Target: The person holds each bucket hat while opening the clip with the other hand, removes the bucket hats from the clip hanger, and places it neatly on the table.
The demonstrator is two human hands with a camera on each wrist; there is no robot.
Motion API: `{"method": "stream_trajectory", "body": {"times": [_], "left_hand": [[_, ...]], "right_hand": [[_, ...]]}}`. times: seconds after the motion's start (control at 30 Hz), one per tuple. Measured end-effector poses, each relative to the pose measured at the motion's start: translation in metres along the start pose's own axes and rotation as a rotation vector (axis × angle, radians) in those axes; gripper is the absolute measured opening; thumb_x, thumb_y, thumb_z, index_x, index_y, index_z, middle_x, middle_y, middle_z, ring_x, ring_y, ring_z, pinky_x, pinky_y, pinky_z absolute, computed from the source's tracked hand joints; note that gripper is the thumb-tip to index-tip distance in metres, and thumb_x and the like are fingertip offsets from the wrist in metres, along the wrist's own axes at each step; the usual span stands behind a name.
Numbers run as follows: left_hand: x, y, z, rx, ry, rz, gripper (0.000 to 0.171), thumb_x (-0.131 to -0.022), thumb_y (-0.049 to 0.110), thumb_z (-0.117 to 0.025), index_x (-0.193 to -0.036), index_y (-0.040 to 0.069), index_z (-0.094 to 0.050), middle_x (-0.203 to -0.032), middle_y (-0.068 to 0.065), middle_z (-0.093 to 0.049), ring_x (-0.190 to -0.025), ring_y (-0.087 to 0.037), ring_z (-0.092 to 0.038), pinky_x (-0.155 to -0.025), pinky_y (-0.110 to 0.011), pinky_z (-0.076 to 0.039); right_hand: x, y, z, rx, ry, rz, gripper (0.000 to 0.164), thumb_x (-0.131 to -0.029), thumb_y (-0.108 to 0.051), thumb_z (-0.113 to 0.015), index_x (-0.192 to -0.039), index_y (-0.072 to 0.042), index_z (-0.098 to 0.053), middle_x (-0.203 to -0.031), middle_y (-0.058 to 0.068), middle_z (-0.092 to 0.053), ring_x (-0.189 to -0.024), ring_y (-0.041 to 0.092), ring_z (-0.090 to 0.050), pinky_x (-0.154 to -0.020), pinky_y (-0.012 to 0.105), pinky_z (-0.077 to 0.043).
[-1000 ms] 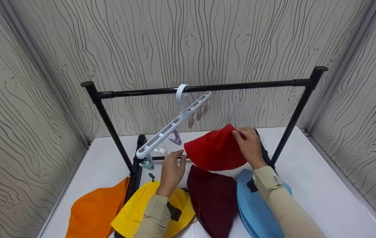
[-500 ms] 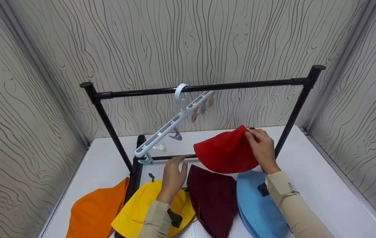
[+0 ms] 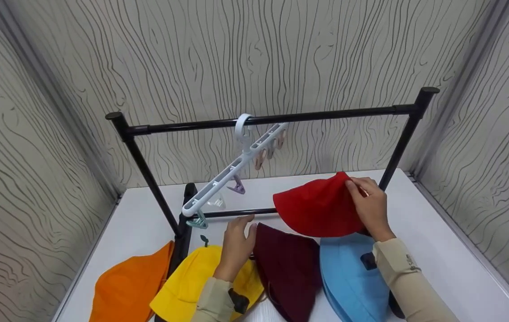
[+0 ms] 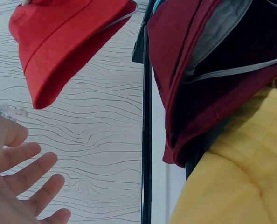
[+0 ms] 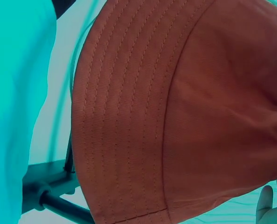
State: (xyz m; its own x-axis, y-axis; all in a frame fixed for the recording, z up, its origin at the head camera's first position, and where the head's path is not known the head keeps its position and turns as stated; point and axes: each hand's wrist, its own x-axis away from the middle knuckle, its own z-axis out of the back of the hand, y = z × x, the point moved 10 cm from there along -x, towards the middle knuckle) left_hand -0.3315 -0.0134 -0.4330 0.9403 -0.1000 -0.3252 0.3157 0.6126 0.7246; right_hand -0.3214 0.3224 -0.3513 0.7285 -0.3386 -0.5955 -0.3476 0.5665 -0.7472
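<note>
In the head view my right hand [image 3: 371,206] pinches a red bucket hat [image 3: 319,205] by its crown, holding it up above a light blue hat [image 3: 350,273]. Stitched rows on the hat's brim [image 5: 124,107] fill much of the right wrist view. My left hand [image 3: 236,248] is raised over a yellow hat [image 3: 192,281], fingers loosely spread and holding nothing. Left of the red hat, a white hanger [image 3: 218,183] with several small clips hangs from the black rail [image 3: 326,115]. A purple clip [image 3: 237,184] and a green clip [image 3: 198,220] dangle from its near half.
A dark maroon hat [image 3: 288,273] lies between the yellow and light blue ones. At the left lies an orange hat [image 3: 131,286]. The rack's black posts [image 3: 147,174] stand on the white table [image 3: 433,232], with a lower bar [image 3: 236,213] behind the hats.
My right hand has carried the red hat to the right and slightly down. The left hand has dropped a little. The hanger has swung slightly on the rail.
</note>
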Motion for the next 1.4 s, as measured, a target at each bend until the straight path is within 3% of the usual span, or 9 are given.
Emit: {"method": "stream_trajectory", "body": {"times": [0.2,0.37,0.5,0.7,0.83,1.0,1.13,1.4], "left_hand": [[0.004,-0.004,-0.006,-0.002,-0.033,0.019,0.031,-0.099,0.024,-0.052,-0.126,0.012,-0.061,-0.124,-0.005,-0.062,-0.112,-0.022,-0.054,-0.101,-0.041,-0.047],[0.006,-0.006,-0.01,-0.008,-0.055,0.035,0.032,-0.1,0.026,-0.052,-0.128,0.015,-0.06,-0.126,-0.003,-0.062,-0.113,-0.02,-0.054,-0.101,-0.039,-0.048],[0.008,-0.006,-0.011,-0.013,-0.059,0.047,0.032,-0.1,0.026,-0.052,-0.129,0.014,-0.06,-0.127,-0.004,-0.061,-0.114,-0.022,-0.053,-0.102,-0.04,-0.047],[0.008,-0.009,-0.013,-0.018,-0.078,0.067,0.033,-0.1,0.027,-0.051,-0.13,0.015,-0.059,-0.128,-0.004,-0.06,-0.114,-0.021,-0.053,-0.102,-0.04,-0.047],[0.007,-0.009,-0.013,-0.025,-0.064,0.046,0.033,-0.1,0.027,-0.052,-0.128,0.013,-0.06,-0.126,-0.005,-0.061,-0.112,-0.022,-0.053,-0.101,-0.041,-0.048],[0.007,-0.003,-0.009,-0.015,-0.009,-0.047,0.029,-0.099,0.021,-0.054,-0.122,0.008,-0.063,-0.118,-0.006,-0.065,-0.104,-0.02,-0.056,-0.096,-0.039,-0.05],[0.008,0.001,-0.006,0.045,0.011,-0.117,0.026,-0.098,0.017,-0.054,-0.121,0.006,-0.063,-0.118,-0.009,-0.066,-0.106,-0.021,-0.06,-0.098,-0.039,-0.049],[0.008,0.001,-0.006,0.059,-0.012,-0.128,0.029,-0.1,0.019,-0.053,-0.124,0.007,-0.062,-0.122,-0.01,-0.064,-0.112,-0.021,-0.061,-0.101,-0.04,-0.047]], "right_hand": [[0.004,0.007,0.015,-0.014,0.032,-0.028,0.019,-0.09,-0.013,-0.067,-0.103,-0.001,-0.074,-0.094,0.008,-0.068,-0.086,-0.01,-0.055,-0.077,0.0,-0.044],[0.01,0.014,0.026,0.012,0.04,-0.046,0.02,-0.091,-0.015,-0.067,-0.104,-0.003,-0.074,-0.089,-0.014,-0.063,-0.08,-0.002,-0.053,-0.07,0.003,-0.043],[0.015,0.021,0.037,0.031,0.055,-0.088,0.022,-0.091,-0.017,-0.066,-0.107,-0.003,-0.073,-0.089,-0.021,-0.061,-0.083,-0.002,-0.054,-0.071,0.003,-0.044],[0.02,0.031,0.053,0.045,0.06,-0.162,0.027,-0.094,-0.021,-0.063,-0.113,-0.005,-0.071,-0.092,-0.021,-0.062,-0.09,-0.001,-0.053,-0.072,0.002,-0.044],[0.022,0.034,0.062,0.055,0.084,-0.175,0.026,-0.094,-0.02,-0.062,-0.113,-0.005,-0.071,-0.09,-0.025,-0.06,-0.089,-0.001,-0.052,-0.071,0.002,-0.044],[0.025,0.04,0.076,0.051,0.126,-0.199,0.028,-0.094,-0.022,-0.062,-0.114,-0.004,-0.07,-0.088,-0.03,-0.058,-0.087,-0.004,-0.053,-0.071,0.001,-0.043],[0.031,0.049,0.085,0.032,0.146,-0.259,0.031,-0.095,-0.024,-0.06,-0.117,-0.004,-0.068,-0.089,-0.029,-0.059,-0.086,-0.005,-0.054,-0.072,0.001,-0.043],[0.042,0.064,0.109,-0.018,0.245,-0.372,0.035,-0.095,-0.026,-0.06,-0.122,-0.005,-0.066,-0.094,-0.028,-0.059,-0.088,-0.004,-0.055,-0.074,0.002,-0.044]]}}
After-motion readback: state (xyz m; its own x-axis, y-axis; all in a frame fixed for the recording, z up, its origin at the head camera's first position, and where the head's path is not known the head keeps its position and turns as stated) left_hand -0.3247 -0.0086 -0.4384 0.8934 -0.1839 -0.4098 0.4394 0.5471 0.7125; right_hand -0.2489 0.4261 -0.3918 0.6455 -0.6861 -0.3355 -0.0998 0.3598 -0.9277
